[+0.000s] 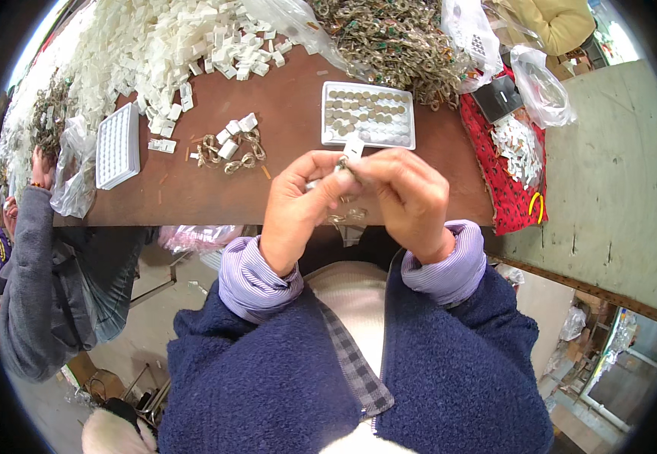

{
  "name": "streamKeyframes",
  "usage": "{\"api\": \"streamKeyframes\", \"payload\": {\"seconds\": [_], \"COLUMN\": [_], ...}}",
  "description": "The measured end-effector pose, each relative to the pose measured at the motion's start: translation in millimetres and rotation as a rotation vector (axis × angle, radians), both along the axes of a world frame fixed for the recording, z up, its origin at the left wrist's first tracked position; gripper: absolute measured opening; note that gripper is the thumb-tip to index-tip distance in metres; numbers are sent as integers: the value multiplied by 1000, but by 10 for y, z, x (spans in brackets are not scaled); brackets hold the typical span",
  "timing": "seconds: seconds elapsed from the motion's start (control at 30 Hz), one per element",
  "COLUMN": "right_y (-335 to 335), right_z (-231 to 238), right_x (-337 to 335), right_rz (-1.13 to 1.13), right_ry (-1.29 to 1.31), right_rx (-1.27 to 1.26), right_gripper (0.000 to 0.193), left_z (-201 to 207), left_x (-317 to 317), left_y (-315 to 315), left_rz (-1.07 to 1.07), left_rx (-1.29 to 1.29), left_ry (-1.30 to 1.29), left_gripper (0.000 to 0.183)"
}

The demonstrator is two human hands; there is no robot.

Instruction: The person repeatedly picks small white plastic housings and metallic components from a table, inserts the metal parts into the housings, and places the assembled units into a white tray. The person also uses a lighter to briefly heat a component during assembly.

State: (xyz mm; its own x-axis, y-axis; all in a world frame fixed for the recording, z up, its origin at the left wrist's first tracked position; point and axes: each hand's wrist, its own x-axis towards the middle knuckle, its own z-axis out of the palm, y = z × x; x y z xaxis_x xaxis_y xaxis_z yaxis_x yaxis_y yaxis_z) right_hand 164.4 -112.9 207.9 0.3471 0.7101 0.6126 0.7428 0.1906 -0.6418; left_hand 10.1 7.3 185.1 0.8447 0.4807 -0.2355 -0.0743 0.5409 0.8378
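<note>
Above the table's near edge, my left hand (pixel 296 203) and my right hand (pixel 411 193) meet with their fingers pinched together. Between the fingertips stands a small white plastic piece (pixel 354 146), and a thin coiled cable (pixel 349 216) hangs below them. My left fingers also curl round something pale, mostly hidden. Just beyond my hands lies a white tray (pixel 407 139) with rows of coin-like round discs. Left of them, a few coiled cables (pixel 246 160) with white plastic pieces (pixel 228 148) rest on the brown tabletop (pixel 283 98).
White plastic pieces (pixel 154 45) heap up at the far left, and tangled cables (pixel 389 45) at the far right. A stack of white trays (pixel 118 147) stands left, near a co-worker's grey sleeve (pixel 29 280). Red cloth (pixel 506 208) bears white bits (pixel 517 151) and a dark box (pixel 497 98).
</note>
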Motion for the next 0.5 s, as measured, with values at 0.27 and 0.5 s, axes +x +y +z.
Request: {"api": "streamKeyframes", "payload": {"seconds": [0.27, 0.5], "right_y": [493, 394], "right_z": [-220, -221], "right_x": [208, 169], "right_rz": [-200, -156], "right_ry": [-264, -131], "right_rx": [-147, -144], "right_gripper": [15, 19], "left_z": [-148, -92], "left_x": [-55, 6], "left_y": [283, 205], "left_rz": [204, 159], "left_rx": [-74, 54], "left_ry": [-21, -23], "left_gripper": [20, 25]}}
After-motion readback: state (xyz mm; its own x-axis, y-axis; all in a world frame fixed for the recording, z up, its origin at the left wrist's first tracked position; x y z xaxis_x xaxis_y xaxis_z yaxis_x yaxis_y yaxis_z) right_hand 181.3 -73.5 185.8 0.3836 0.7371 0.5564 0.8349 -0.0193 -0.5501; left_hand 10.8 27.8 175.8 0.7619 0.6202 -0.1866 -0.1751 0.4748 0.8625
